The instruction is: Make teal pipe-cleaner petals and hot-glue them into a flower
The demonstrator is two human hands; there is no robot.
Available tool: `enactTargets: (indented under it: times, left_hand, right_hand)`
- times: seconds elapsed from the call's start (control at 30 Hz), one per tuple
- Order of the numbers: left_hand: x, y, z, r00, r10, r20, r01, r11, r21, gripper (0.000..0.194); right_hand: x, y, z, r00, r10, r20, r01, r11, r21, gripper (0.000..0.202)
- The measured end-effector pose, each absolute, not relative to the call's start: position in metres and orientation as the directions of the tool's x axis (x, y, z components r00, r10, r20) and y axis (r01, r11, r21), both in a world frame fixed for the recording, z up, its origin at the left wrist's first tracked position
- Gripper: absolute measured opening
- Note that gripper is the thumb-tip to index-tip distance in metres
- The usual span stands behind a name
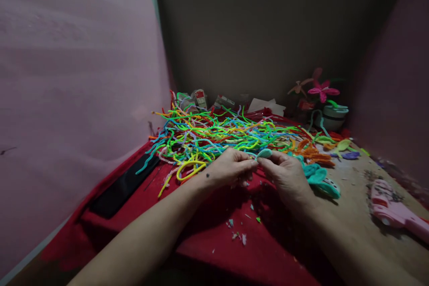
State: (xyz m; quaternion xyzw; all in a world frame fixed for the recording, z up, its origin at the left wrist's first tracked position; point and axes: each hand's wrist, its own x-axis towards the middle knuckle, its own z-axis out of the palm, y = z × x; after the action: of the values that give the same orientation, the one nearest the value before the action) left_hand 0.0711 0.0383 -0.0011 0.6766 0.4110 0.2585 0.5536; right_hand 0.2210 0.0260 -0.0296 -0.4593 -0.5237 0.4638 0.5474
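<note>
Over red cloth: left hand, right hand pinching pale-teal piece.

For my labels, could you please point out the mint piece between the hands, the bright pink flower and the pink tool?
Mint piece (264, 153), head view: its broad face.
Bright pink flower (322, 91), head view: its centre.
Pink tool (396, 214), head view: its body.
</note>
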Motion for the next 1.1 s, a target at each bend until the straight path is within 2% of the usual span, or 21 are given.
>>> enactTargets:
  times: [0.07,0.13,0.2,0.37,0.43,0.5,0.57,0.6,0.63,0.67,0.7,0.77,0.83,0.87,0.9,0.93,1.0,1.07,1.1]
  left_hand:
    - [0.075,0.037,-0.007,0.466,0.884,0.028,0.350,-0.214,0.912,0.033]
    - [0.078,0.036,-0.012,0.397,0.891,0.221,0.454,-0.400,0.796,0.031]
    - [0.079,0.035,-0.015,0.369,0.861,0.350,0.542,-0.506,0.672,0.028]
    - [0.076,0.034,-0.015,0.397,0.827,0.399,0.625,-0.562,0.541,0.028]
    - [0.075,0.033,-0.017,0.436,0.762,0.479,0.684,-0.627,0.374,0.027]
    - [0.075,0.030,-0.022,0.544,0.644,0.538,0.719,-0.688,0.097,0.025]
    - [0.076,0.027,-0.026,0.676,0.536,0.506,0.685,-0.710,-0.162,0.023]
    - [0.077,0.026,-0.027,0.713,0.513,0.478,0.664,-0.712,-0.227,0.023]
    - [0.078,0.025,-0.027,0.719,0.519,0.463,0.663,-0.713,-0.230,0.023]
    - [0.078,0.025,-0.026,0.688,0.556,0.467,0.685,-0.711,-0.162,0.023]
    - [0.078,0.025,-0.024,0.628,0.614,0.478,0.710,-0.703,-0.030,0.023]
    - [0.078,0.028,-0.018,0.488,0.767,0.416,0.676,-0.634,0.376,0.028]
    - [0.076,0.033,-0.012,0.439,0.879,0.184,0.466,-0.398,0.790,0.033]
    - [0.074,0.036,-0.010,0.462,0.885,0.047,0.331,-0.221,0.918,0.031]
    - [0.072,0.038,-0.008,0.503,0.861,-0.070,0.207,-0.041,0.977,0.029]
    - [0.070,0.040,-0.007,0.543,0.826,-0.153,0.110,0.110,0.988,0.025]
    - [0.068,0.042,-0.007,0.578,0.786,-0.219,0.004,0.266,0.964,0.020]
    - [0.070,0.041,-0.008,0.551,0.810,-0.202,0.020,0.229,0.973,0.018]
    - [0.071,0.039,-0.009,0.511,0.845,-0.154,0.076,0.135,0.988,0.017]
  right_hand:
    - [0.221,0.026,-0.031,0.055,0.988,0.145,-0.005,0.145,-0.989,0.016]
    - [0.219,0.026,-0.030,0.068,0.990,0.126,-0.006,0.127,-0.992,0.017]
    - [0.218,0.024,-0.027,0.052,0.994,0.099,-0.022,0.100,-0.995,0.019]
    - [0.217,0.022,-0.021,-0.014,0.997,0.070,-0.059,0.069,-0.996,0.023]
    - [0.217,0.022,-0.024,-0.020,0.999,0.046,-0.111,0.044,-0.993,0.026]
    - [0.216,0.023,-0.028,-0.037,0.999,0.006,-0.171,-0.001,-0.985,0.029]
    - [0.215,0.023,-0.032,-0.069,0.997,-0.044,-0.216,-0.058,-0.975,0.034]
    - [0.214,0.023,-0.033,-0.083,0.995,-0.063,-0.236,-0.081,-0.968,0.035]
    - [0.214,0.024,-0.034,-0.092,0.993,-0.078,-0.249,-0.099,-0.963,0.035]
    - [0.215,0.024,-0.034,-0.091,0.992,-0.090,-0.254,-0.110,-0.961,0.035]
    - [0.215,0.024,-0.033,-0.082,0.992,-0.098,-0.249,-0.115,-0.962,0.034]
    - [0.217,0.024,-0.031,-0.049,0.994,-0.100,-0.226,-0.109,-0.968,0.032]
    - [0.218,0.024,-0.030,-0.031,0.997,-0.077,-0.186,-0.082,-0.979,0.032]
    - [0.219,0.024,-0.029,-0.033,0.998,-0.056,-0.172,-0.061,-0.983,0.032]
    - [0.219,0.024,-0.028,-0.042,0.999,-0.034,-0.158,-0.040,-0.987,0.031]
    - [0.219,0.024,-0.028,-0.049,0.999,-0.011,-0.144,-0.018,-0.989,0.030]
    - [0.218,0.022,-0.027,-0.044,0.998,0.044,-0.114,0.039,-0.993,0.027]
    - [0.217,0.021,-0.025,-0.013,0.994,0.106,-0.054,0.105,-0.993,0.025]
    - [0.216,0.020,-0.025,0.009,0.991,0.134,-0.014,0.134,-0.991,0.025]
